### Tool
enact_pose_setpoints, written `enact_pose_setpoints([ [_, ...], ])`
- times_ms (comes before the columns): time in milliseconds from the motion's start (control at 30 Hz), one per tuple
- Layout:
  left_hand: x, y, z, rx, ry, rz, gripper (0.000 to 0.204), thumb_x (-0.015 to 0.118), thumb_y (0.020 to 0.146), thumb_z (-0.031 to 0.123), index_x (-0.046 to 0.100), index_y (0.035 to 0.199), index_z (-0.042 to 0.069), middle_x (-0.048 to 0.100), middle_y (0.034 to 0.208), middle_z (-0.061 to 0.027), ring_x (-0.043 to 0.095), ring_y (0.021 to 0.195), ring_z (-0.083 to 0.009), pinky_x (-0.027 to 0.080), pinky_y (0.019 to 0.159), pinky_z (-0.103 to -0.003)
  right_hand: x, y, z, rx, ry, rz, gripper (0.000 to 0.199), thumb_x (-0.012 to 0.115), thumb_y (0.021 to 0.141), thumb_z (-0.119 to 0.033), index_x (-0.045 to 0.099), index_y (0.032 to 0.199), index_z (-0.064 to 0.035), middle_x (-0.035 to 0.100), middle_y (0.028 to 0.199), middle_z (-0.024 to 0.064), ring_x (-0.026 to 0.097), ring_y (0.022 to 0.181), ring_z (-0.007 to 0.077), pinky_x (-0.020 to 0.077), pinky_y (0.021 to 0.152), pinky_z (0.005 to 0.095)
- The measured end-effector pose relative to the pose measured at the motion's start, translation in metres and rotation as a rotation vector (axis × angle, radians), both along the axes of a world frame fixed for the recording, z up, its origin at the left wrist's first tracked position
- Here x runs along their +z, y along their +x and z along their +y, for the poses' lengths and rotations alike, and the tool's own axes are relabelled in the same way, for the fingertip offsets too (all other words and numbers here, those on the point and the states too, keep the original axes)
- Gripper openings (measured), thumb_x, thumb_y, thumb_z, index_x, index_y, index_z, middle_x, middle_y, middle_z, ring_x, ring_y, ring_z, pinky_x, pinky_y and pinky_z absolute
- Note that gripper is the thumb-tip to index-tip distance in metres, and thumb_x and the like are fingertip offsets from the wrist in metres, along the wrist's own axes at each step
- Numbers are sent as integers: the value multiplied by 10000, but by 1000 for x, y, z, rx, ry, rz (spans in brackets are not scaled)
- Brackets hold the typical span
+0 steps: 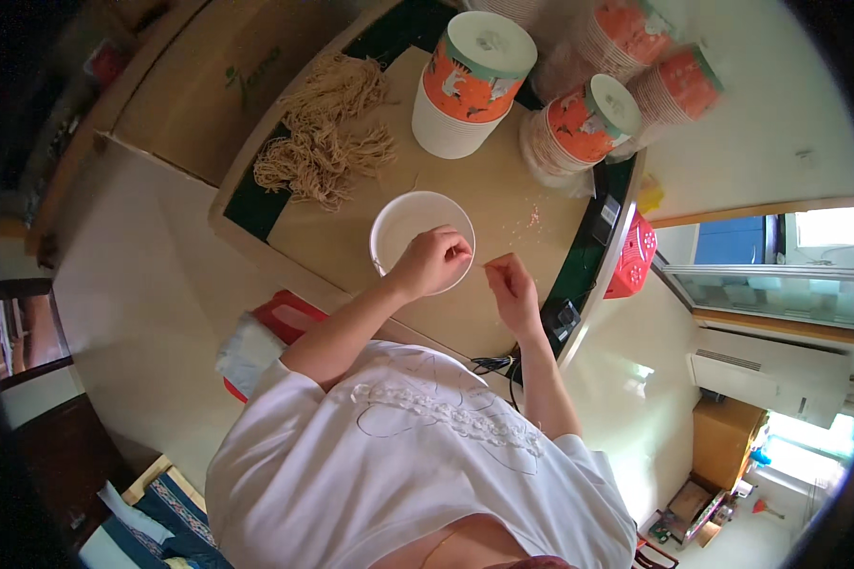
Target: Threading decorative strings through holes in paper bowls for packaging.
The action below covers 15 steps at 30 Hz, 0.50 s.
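Observation:
A round white paper bucket (399, 223) stands on the table before me, its open mouth facing up. My left hand (434, 261) is over the bucket's right side, fingers pinched together near the rim. Just right of the rim, my right hand (514, 294) is closed in a pinch too. Something thin and pale shows at its fingertips, too small to name. A bit of beige cord shows at the bucket's left rim. Bundles of beige twisted cord (327, 142) lie loose at the far left of the table.
Behind the bucket stands a tall stack of white and orange paper buckets (474, 85). More stacks, some in clear plastic, such as the orange-banded stack (574, 133), fill the far right. Small pink crumbs lie on the brown board (503, 209). Black devices (562, 318) and cables line the right edge.

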<state>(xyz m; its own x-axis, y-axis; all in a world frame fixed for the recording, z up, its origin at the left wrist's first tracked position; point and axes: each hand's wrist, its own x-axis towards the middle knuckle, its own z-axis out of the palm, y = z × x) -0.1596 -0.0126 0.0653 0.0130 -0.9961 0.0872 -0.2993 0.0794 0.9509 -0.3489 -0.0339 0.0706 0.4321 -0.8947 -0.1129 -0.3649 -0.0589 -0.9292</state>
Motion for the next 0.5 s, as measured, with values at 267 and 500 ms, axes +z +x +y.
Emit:
enact_pose_setpoints([
  [267, -41, -8, 18, -478, 363, -377, 324, 669, 750, 179, 590, 1050, 88, 620, 937, -128, 618, 854, -269, 502, 715, -365, 21, 9, 0, -56, 176, -234, 48, 547, 908, -54, 572, 910, -13, 546, 754, -12, 473, 681, 38, 395, 612, 186],
  [500, 16, -10, 26, -31, -131, -44, 131, 670, 768, 62, 626, 890, 53, 598, 859, -66, 615, 774, -252, 509, 686, -339, 6, 4, 7, -45, 173, -132, 47, 557, 900, -53, 586, 894, -17, 541, 742, -32, 468, 645, 31, 373, 568, 181],
])
